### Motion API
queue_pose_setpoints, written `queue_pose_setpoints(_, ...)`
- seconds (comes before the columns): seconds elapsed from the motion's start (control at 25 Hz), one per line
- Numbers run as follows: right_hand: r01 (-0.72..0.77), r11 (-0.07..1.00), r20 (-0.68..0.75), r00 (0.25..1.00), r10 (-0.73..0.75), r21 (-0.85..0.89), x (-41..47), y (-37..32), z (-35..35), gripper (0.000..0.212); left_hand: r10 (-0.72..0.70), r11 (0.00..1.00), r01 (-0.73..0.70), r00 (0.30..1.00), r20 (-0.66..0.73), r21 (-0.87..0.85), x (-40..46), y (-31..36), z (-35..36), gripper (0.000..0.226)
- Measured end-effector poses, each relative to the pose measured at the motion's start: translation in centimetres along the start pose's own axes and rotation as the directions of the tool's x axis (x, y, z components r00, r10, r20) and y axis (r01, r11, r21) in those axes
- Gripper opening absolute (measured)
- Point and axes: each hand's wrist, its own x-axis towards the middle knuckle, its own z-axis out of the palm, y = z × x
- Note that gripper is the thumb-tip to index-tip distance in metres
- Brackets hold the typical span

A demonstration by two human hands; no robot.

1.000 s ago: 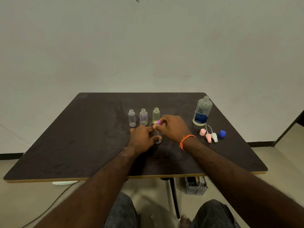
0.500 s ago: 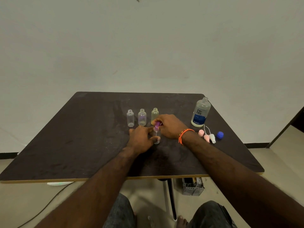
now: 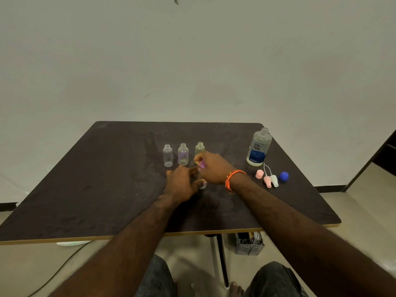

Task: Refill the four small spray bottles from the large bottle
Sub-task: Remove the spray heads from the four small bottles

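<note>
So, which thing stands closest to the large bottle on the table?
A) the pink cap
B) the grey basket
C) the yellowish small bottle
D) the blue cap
A: the pink cap lies just in front of the base of the large bottle, nearer than the blue cap, while the yellowish small bottle stands far off to the left and the grey basket sits under the table.

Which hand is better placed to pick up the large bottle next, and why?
The right hand: the large bottle stands uncapped on its side of the table, while the left hand steadies the fourth small bottle.
</note>
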Motion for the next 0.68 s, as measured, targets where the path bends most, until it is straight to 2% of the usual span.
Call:
queue_pose_setpoints(0.08,-0.026,1.0,-0.057,0.998,0.026,0.01,0.07,-0.2,-0.17,0.054,-0.006,1.0,0.006,1.0,-0.007,-0.004,-0.03,-0.02,-0.05,0.043)
queue_pose_setpoints(0.12,-0.053,0.999,-0.099,0.994,0.052,-0.009,0.05,-0.17,-0.25,0.054,-0.016,1.0,0.016,1.0,-0.017,0.001,-0.12,0.21,-0.15,0.036)
queue_pose_setpoints(0.24,-0.117,0.985,-0.128,0.987,0.1,-0.129,-0.18,0.3,-0.3,0.031,-0.028,0.999,0.029,0.999,-0.044,0.016,-0.43,0.79,-0.3,0.018)
queue_pose_setpoints(0.32,-0.089,0.991,-0.115,0.99,0.078,-0.1,-0.34,0.53,-0.02,0.023,-0.025,1.0,0.026,0.999,-0.045,0.013,-0.51,0.82,-0.27,0.018)
queue_pose_setpoints(0.4,-0.036,0.997,-0.066,0.997,0.032,-0.067,-0.33,0.32,0.08,0.021,-0.033,0.999,0.034,0.999,-0.015,0.011,-0.6,0.89,-0.37,0.028)
queue_pose_setpoints(0.48,0.025,0.997,0.018,1.0,-0.024,-0.076,-0.06,-0.02,-0.17,0.023,-0.022,1.0,0.022,1.0,-0.001,0.015,-0.55,0.74,-0.41,0.042)
queue_pose_setpoints(0.52,0.049,0.994,0.047,0.998,-0.045,-0.095,-0.08,-0.23,-0.37,0.028,-0.016,1.0,0.016,1.0,-0.003,0.018,-0.51,0.62,-0.33,0.042)
queue_pose_setpoints(0.6,0.055,0.993,0.024,0.998,-0.053,-0.102,-0.17,-0.2,-0.67,0.043,-0.02,1.0,0.021,1.0,-0.014,0.018,-0.48,0.4,-0.17,0.03)
queue_pose_setpoints(0.68,0.01,0.992,-0.064,0.998,-0.018,-0.128,-0.18,0.38,-0.82,0.045,-0.025,1.0,0.026,0.999,-0.036,0.016,-0.62,0.78,-0.22,0.018)
